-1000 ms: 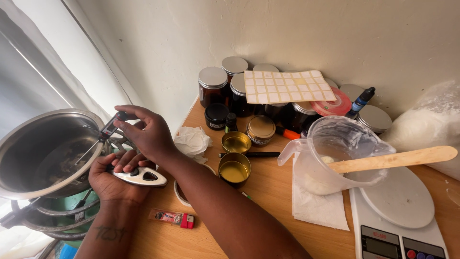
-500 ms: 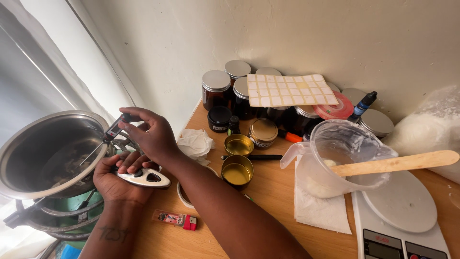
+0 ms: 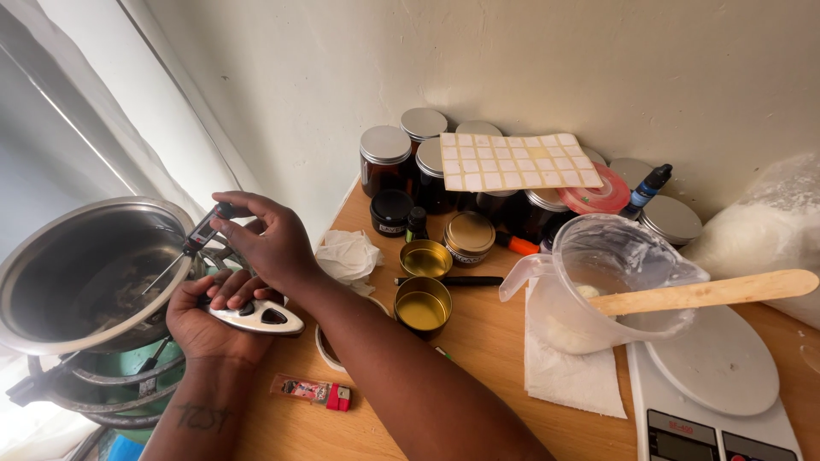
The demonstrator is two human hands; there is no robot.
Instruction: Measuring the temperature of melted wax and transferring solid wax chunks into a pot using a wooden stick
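**Probe in the pot, handle held**

While the right hand [image 3: 265, 239] pinches the dark head of a thin probe [image 3: 198, 235] between thumb and fingertips, the metal stem slants down to the left into the steel pot [image 3: 51, 256]. That grip is narrow and closed on the probe's top end, with the other fingers curled loosely behind. The stem's tip reaches the dark contents near the pot's floor; whether it touches the bottom cannot be told.

Below it, the left hand [image 3: 209, 320] lies palm up, fingers wrapped round the pot's silver handle [image 3: 256, 317], which has dark insets and points right over the table edge. The pot sits on a burner ring [image 3: 102, 384] at the left, just beside the wooden table [image 3: 478, 376].

A small red lighter [image 3: 309, 392] lies on the table near the left wrist. Two open gold tins [image 3: 422, 282] stand behind the right forearm, a black pen [image 3: 453, 280] between them, and crumpled tissue [image 3: 346, 254] sits to their left. Farther back, dark jars [image 3: 384, 158] with silver lids cluster against the wall, a sheet of labels [image 3: 517, 160] resting on top. To the right, a plastic jug [image 3: 611, 277] holding a wooden stick [image 3: 709, 290] stands on a paper towel, touching a white scale [image 3: 717, 376].
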